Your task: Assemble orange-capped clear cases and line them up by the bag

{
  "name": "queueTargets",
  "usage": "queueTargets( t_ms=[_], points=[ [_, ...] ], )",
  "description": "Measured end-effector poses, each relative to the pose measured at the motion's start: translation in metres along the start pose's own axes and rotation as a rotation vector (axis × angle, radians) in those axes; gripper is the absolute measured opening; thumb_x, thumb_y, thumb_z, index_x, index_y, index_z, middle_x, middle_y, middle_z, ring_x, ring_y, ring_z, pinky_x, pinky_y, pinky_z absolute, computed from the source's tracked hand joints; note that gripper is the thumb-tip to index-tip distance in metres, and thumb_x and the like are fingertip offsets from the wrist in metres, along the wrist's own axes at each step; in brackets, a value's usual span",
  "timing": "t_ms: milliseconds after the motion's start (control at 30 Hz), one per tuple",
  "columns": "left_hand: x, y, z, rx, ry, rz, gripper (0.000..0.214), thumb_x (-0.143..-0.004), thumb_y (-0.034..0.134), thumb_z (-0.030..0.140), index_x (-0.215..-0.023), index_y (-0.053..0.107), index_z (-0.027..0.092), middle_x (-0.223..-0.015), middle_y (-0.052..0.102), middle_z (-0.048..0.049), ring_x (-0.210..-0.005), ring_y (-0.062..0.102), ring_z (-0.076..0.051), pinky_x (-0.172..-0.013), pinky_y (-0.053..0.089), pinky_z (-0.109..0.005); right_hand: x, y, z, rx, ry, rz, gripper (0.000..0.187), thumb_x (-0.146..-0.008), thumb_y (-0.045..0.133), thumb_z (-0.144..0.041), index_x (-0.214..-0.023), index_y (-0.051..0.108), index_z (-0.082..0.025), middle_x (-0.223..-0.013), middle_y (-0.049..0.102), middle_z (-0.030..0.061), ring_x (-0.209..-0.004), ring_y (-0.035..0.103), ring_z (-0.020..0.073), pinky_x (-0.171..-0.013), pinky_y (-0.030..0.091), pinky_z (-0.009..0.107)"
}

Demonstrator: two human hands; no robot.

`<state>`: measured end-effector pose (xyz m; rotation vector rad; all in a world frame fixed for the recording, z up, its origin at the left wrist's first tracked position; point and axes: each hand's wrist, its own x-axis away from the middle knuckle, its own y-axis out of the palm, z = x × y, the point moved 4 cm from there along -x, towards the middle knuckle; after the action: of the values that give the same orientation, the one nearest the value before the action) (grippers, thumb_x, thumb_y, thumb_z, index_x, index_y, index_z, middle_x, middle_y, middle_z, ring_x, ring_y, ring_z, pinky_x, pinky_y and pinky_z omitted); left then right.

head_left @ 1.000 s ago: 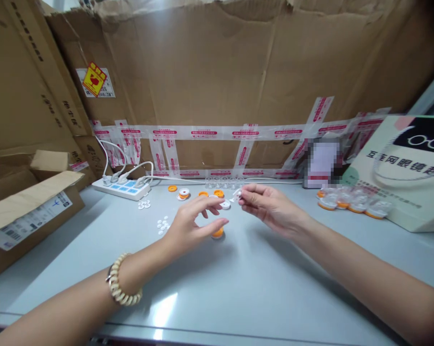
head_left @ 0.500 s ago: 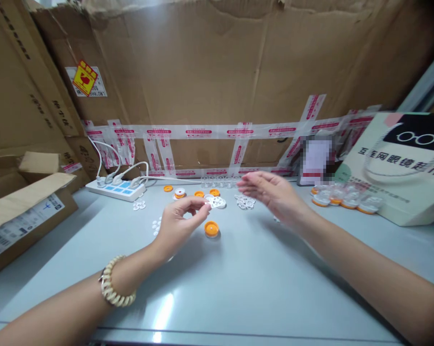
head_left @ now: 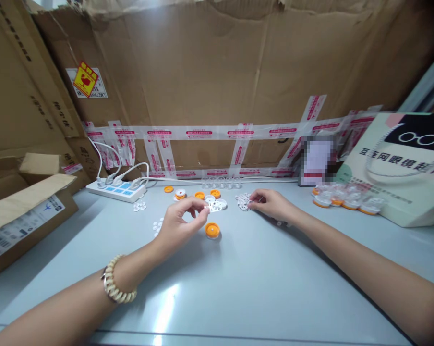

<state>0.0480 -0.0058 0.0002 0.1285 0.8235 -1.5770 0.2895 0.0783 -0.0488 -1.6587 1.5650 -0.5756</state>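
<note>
My left hand [head_left: 183,221] is raised just above the grey table [head_left: 238,278], its thumb and fingers pinched on a small white plastic piece [head_left: 212,207]. Right beside it on the table stands an orange cap [head_left: 212,230]. My right hand [head_left: 271,204] reaches down onto a small heap of white plastic pieces [head_left: 243,201], fingers curled and pinching at them. Behind both hands lie more orange caps [head_left: 214,193], a white-and-orange disc [head_left: 180,193] and a row of clear little cups [head_left: 220,182].
A white power strip [head_left: 116,190] with plugged cables lies at the back left. Loose white discs [head_left: 156,226] are scattered left of my hand. Several clear orange-based containers [head_left: 346,201] stand at the right by a printed bag [head_left: 400,163]. Cardboard walls and a box [head_left: 22,216] ring the table.
My left hand closed from a spread reach into a pinch on a white piece, uncovering the orange cap. My right hand opened, then dropped onto the heap of white pieces.
</note>
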Motion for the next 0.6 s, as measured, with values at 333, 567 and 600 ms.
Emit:
queueTargets(
  t_ms=[333, 567, 600],
  points=[
    [0.000, 0.003, -0.005, -0.022, 0.000, -0.094, 0.012, -0.079, 0.053, 0.024, -0.074, 0.061, 0.015, -0.070, 0.064, -0.0022, -0.063, 0.055, -0.011, -0.059, 0.045, -0.024, 0.011, -0.011, -0.003, -0.165, 0.106, -0.062, 0.023, -0.065, 0.065, -0.041, -0.069, 0.070, -0.018, -0.061, 0.062, 0.0014, -0.039, 0.047, 0.0077, -0.035, 0.034, 0.020],
    [0.001, 0.008, -0.005, -0.015, -0.002, -0.168, 0.013, -0.079, 0.053, 0.023, -0.074, 0.062, 0.015, -0.072, 0.065, -0.0027, -0.063, 0.055, -0.011, -0.058, 0.045, -0.023, 0.035, -0.015, -0.058, -0.695, -0.059, -0.118, 0.028, -0.065, 0.069, -0.042, -0.073, 0.063, -0.016, -0.052, 0.063, 0.0000, -0.046, 0.057, 0.0115, -0.049, 0.048, 0.026],
    [0.002, 0.010, -0.005, -0.012, -0.006, -0.187, 0.013, -0.079, 0.053, 0.022, -0.074, 0.061, 0.015, -0.071, 0.065, -0.0026, -0.063, 0.055, -0.011, -0.058, 0.044, -0.023, 0.041, -0.012, -0.067, -0.765, -0.076, -0.143, 0.027, -0.066, 0.069, -0.041, -0.074, 0.062, -0.016, -0.055, 0.065, 0.0008, -0.049, 0.060, 0.0129, -0.052, 0.051, 0.027]
  ],
)
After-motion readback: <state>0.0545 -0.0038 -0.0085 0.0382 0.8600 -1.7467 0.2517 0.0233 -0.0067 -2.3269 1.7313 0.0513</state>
